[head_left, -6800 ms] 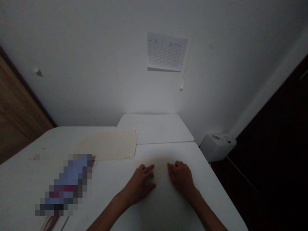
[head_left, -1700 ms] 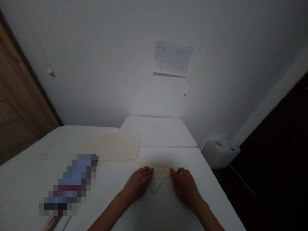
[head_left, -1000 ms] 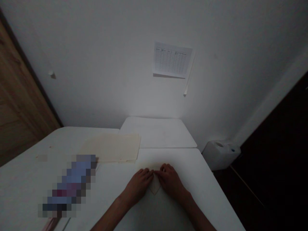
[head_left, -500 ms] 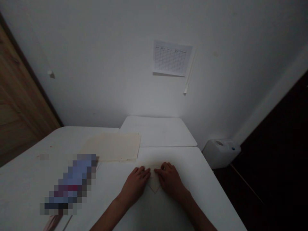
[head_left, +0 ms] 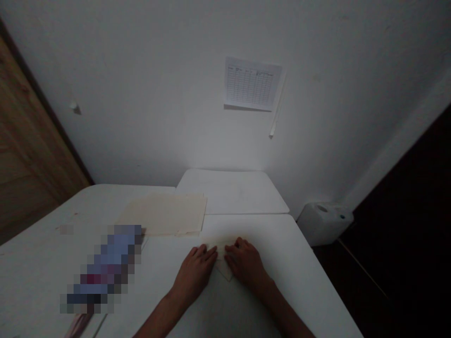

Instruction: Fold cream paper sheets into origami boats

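A small folded sheet of cream paper (head_left: 224, 269) lies on the white table, one pointed corner towards me. On its left side rests my left hand (head_left: 197, 267), its fingers bent and thumb and fingertips pressed on the paper. My right hand (head_left: 244, 260) grips the right side in the same way, fingers curled and the thumb near the middle. Only a narrow gap separates the two thumbs. Both hands cover much of the sheet, and its far edge is hard to make out in the dim light.
Several flat cream sheets (head_left: 172, 213) lie at the back left of the white table (head_left: 141, 305). Nearer is a pixelated blue object (head_left: 109, 263). A printed table (head_left: 252, 84) hangs on the wall. A white plastic container (head_left: 322, 225) stands beyond the table's right edge.
My left hand has shifted slightly left, and the thumbs remain close together. The paper's pointed corner has swung a little to the right.
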{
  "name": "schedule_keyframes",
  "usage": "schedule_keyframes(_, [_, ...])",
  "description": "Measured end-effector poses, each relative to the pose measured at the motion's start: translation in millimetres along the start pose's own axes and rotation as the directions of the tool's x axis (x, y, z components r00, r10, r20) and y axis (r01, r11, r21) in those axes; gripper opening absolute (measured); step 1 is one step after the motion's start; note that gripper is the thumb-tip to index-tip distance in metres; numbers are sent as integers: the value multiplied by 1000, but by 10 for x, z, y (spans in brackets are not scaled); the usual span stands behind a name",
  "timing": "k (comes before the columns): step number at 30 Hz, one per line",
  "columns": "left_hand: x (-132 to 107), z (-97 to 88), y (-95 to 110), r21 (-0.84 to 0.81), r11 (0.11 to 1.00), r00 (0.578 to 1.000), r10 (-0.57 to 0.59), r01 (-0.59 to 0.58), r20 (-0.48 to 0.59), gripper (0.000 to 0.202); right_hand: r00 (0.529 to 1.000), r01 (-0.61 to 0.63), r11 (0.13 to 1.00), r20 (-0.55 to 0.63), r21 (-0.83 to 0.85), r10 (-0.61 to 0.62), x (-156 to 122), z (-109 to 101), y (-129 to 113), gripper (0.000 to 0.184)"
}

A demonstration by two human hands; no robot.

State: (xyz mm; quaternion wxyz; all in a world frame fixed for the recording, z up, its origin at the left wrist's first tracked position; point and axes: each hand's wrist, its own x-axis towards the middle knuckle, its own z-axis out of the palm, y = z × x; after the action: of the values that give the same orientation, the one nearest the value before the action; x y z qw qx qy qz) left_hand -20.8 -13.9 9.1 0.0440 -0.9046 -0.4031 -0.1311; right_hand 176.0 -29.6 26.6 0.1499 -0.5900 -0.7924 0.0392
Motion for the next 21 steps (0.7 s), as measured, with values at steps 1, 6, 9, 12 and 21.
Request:
schedule_keyframes(1, [-25,-16,-9,3,1000,1000,-11,11,-4,37,1000,-2,1000,1,-2,2,-2,-2,-1,23])
schedule_keyframes(6, [-196,-79,-97,8,997,996,-79,79,-51,29,1000,-6,1000,-12,11,7,3,14,-14,22])
schedule_keyframes(9, [-271,-93,-132,25,995,994,-90,92,-69,29,1000,-6,1000,-5,8,6,6,25,-18,22])
schedule_keyframes(12, [-301,-114,-130,45,993,991,-101,105,-93,28,1000,2,1000,-17,15,-2,1,24,-24,23])
schedule_keyframes(21, [-289,-4,-97,100,993,978,-35,57,-206,31,999,-20,1000,-45,20,21,-10,36,-42,21])
